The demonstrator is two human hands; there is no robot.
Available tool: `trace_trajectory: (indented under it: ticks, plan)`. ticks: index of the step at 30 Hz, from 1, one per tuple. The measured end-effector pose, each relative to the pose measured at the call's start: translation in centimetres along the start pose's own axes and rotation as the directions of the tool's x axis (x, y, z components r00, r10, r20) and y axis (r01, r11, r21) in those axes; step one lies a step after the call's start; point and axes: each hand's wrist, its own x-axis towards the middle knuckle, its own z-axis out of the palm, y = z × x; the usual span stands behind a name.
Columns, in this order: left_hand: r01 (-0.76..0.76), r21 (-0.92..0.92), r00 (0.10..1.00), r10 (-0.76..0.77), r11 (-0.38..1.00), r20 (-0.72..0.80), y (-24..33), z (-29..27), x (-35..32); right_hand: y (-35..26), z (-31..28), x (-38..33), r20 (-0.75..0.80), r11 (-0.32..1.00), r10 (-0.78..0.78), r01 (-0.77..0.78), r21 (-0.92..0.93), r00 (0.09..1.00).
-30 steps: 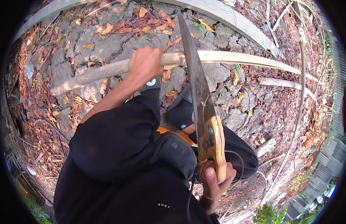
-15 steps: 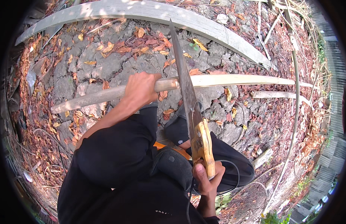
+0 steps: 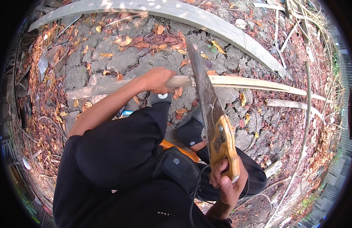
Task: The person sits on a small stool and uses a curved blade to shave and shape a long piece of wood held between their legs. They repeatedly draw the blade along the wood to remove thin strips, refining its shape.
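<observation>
My right hand (image 3: pixel 231 182) is closed round the yellow wooden handle of a handsaw (image 3: pixel 211 100). The saw's dark, worn blade points away from me and crosses the wooden pole. My left hand (image 3: pixel 157 79) grips that wooden pole (image 3: pixel 115 88) left of the blade. To the left the pole is round and greyish; just by the blade it steps into a paler, split-looking length (image 3: pixel 255 83) that runs off to the right. Whether the teeth touch the wood I cannot tell. My shoe (image 3: pixel 160 97) is close under the pole near my left hand.
A long grey plank (image 3: pixel 153 7) lies across the far ground. To the right are a shorter stick (image 3: pixel 290 103) and a thin upright-lying branch (image 3: pixel 306 114). Dry leaves (image 3: pixel 160 41) litter the cracked soil. A thin cable (image 3: pixel 197 190) hangs by my right arm.
My right hand and the saw have moved right and slightly nearer me, with the handle turned. The whole scene has shifted a little to the right; my left hand still grips the pole.
</observation>
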Motion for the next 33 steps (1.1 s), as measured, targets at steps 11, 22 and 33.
trace_trajectory:
  ticks: [11,22,33]
  plan:
    - [-0.13,0.176,0.991,0.124,0.976,0.046,-7.7,0.8,5.4,5.0,1.7,4.7,-0.101,0.92,-0.034,-0.008,-0.392,0.994]
    - [0.016,0.144,0.992,0.002,0.989,-0.126,-11.1,4.0,2.2,4.4,2.3,6.2,-0.208,0.914,0.009,-0.092,-0.394,0.978]
    - [0.044,0.25,0.966,0.022,0.967,-0.257,-10.1,4.3,2.2,8.1,0.3,6.9,-0.182,0.923,0.018,-0.086,-0.374,0.983]
